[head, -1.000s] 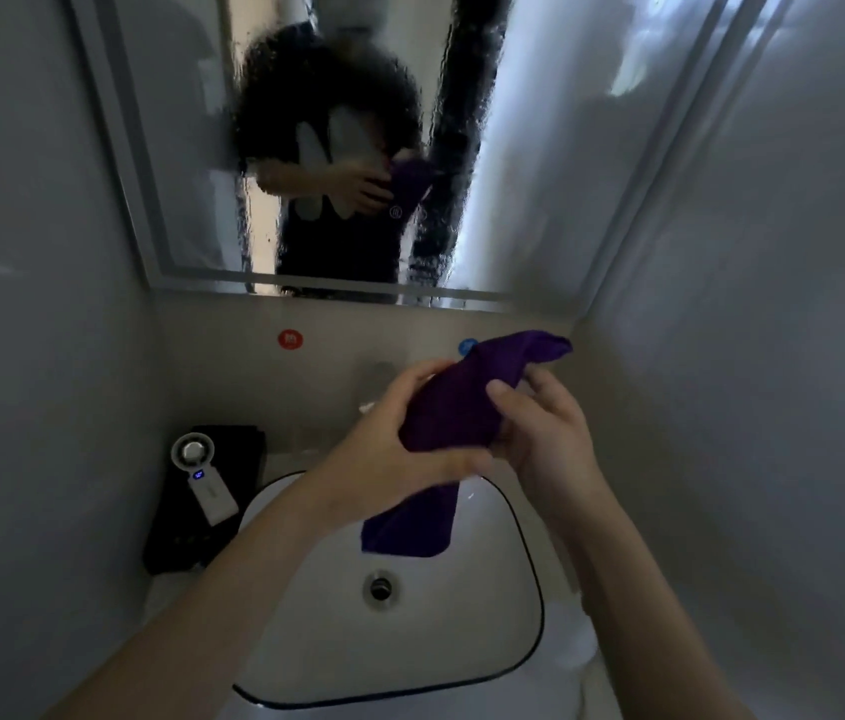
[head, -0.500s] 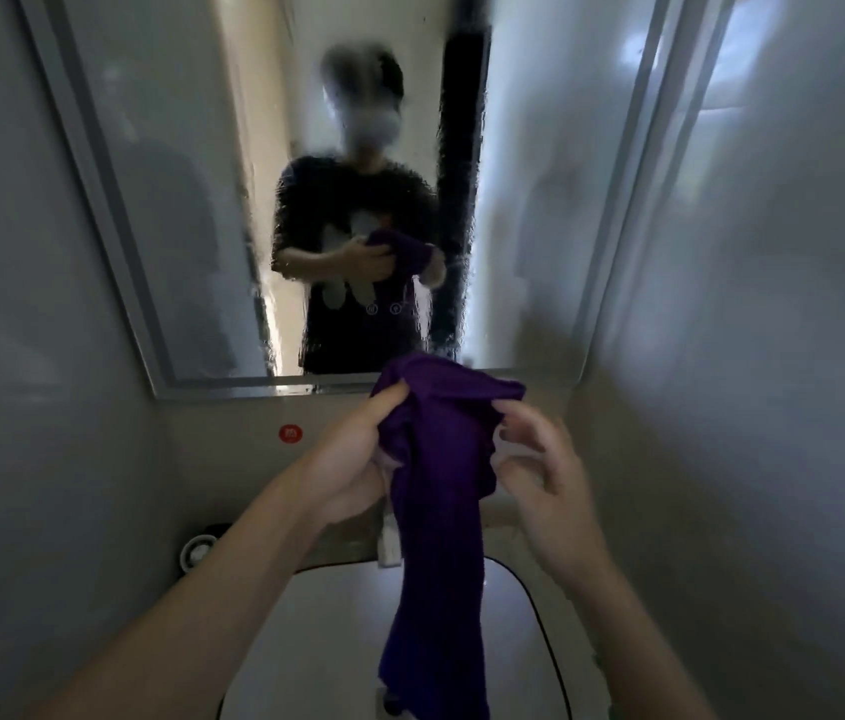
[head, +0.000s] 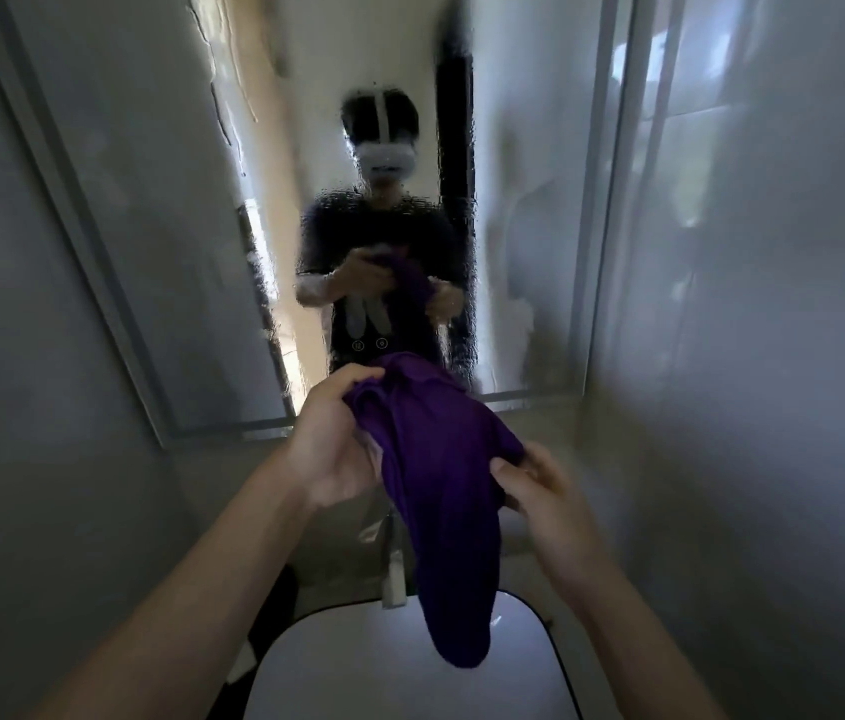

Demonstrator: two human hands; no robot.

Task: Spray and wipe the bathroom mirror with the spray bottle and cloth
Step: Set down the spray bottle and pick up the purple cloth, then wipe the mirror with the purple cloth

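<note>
Here I hold the deep purple, soft cloth (head: pixel 441 491) between both hands, in front of the lower edge of the tall, grey-framed bathroom mirror (head: pixel 160 210). My left hand (head: pixel 332 449) is closed on the bunched top of the cloth, fingers curled over its upper fold. My right hand (head: pixel 540 491) pinches the cloth's right side between thumb and fingers, lower down. The rest of the cloth hangs loose, its rounded tail drooping over the back rim of the white, dark-edged oval basin (head: pixel 410 662).

The room is narrow: a plain grey wall (head: pixel 20 459) stands close on my left and another grey panel (head: pixel 747 407) close on my right, so the open space is the strip between them, above the basin and up the mirror's face. The mirror's glass is streaked and beaded with wet along its middle. A pale tap (head: pixel 392 569) stands behind the hanging cloth, partly hidden. What I can see of the basin's bowl holds nothing but the cloth's shadow.
</note>
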